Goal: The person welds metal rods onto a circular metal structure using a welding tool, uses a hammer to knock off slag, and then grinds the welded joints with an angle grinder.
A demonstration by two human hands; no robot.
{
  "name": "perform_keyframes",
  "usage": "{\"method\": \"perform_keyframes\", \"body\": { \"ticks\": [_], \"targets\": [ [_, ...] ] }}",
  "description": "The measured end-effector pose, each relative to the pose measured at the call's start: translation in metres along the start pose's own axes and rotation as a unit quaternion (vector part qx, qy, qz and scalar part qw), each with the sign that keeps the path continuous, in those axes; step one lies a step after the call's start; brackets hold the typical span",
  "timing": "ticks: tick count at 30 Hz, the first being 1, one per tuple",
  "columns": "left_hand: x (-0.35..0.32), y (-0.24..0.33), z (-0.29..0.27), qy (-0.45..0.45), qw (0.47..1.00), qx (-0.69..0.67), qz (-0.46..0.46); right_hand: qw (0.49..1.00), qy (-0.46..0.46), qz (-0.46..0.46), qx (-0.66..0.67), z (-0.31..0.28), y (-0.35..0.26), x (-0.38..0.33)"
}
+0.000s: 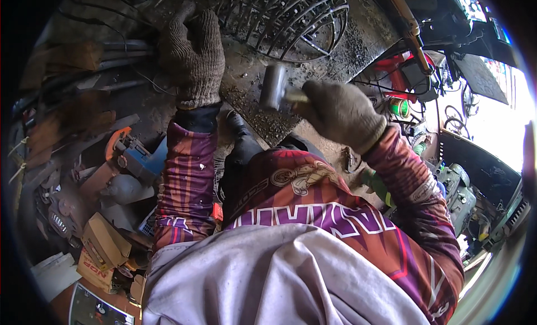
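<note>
A: Steel hammer (275, 85), head a blunt grey cylinder, sits in the right hand (340, 113). Gloved fingers are wrapped fully round the handle just behind the head, so it looks like a choked-up grip for short, controlled taps.

B: Where is it relative to the wire grille?

A: Just below the wire grille (291, 23), held over the dark, gritty metal table (363, 39). Whether the head touches the surface can't be told; it's slightly blurred.

B: Left hand?

A: Left hand (193, 56), in a knitted glove, lies palm-down to the left of the grille, at its edge. Fingers are curled, seemingly pressing or steadying. What's under the palm is hidden, so whether it has hold of anything can't be told.

B: Why that posture?

A: Judging by it, one hand braces near the grille while the other holds the hammer close, both near the same spot.

B: Anything cut off?

A: Most of the hammer handle is buried in the glove. The grille's top runs out of frame. Below-left of the grille, well apart, lies clutter: a blue-and-orange power tool (134, 154) and cardboard boxes (103, 241), partly covered by the person's purple sleeve (182, 185). A brass-coloured rod (411, 26) lies right of the grille, its ends out of sight. Right of that, engine-like parts are too dark to identify.
</note>
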State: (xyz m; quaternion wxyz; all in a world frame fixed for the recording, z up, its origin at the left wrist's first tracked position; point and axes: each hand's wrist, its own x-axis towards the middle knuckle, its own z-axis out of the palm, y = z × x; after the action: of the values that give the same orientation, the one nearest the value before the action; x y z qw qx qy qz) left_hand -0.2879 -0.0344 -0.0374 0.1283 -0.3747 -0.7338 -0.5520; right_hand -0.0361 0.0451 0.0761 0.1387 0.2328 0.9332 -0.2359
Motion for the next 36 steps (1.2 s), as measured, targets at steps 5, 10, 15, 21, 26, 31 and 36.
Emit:
{"method": "perform_keyframes", "body": {
  "ticks": [5,10,15,21,26,31,36],
  "targets": [
    [0.001,0.008,-0.002,-0.005,0.999,-0.014,-0.029,0.999,-0.036,-0.004,0.001,0.001,-0.006,-0.007],
    [-0.001,0.010,-0.004,-0.010,0.998,-0.051,-0.039,1.000,0.009,-0.006,-0.016,-0.001,0.004,0.005],
    [0.000,0.008,-0.002,-0.012,0.999,-0.008,-0.028,0.998,-0.045,-0.037,-0.010,-0.002,-0.013,-0.010],
    [0.002,0.001,0.002,0.016,1.000,-0.015,0.019,0.998,0.047,-0.046,0.020,0.009,0.014,0.003],
    [0.003,0.010,-0.003,-0.018,0.999,-0.012,-0.034,0.996,-0.041,-0.072,0.031,-0.013,-0.023,-0.014],
    [0.006,0.015,-0.007,-0.025,0.999,-0.041,-0.023,0.998,-0.006,0.011,0.065,-0.004,0.010,0.013],
    [0.003,0.018,-0.008,-0.038,0.997,-0.019,-0.065,0.996,-0.052,-0.023,0.076,0.000,-0.012,-0.008]
  ]
}}
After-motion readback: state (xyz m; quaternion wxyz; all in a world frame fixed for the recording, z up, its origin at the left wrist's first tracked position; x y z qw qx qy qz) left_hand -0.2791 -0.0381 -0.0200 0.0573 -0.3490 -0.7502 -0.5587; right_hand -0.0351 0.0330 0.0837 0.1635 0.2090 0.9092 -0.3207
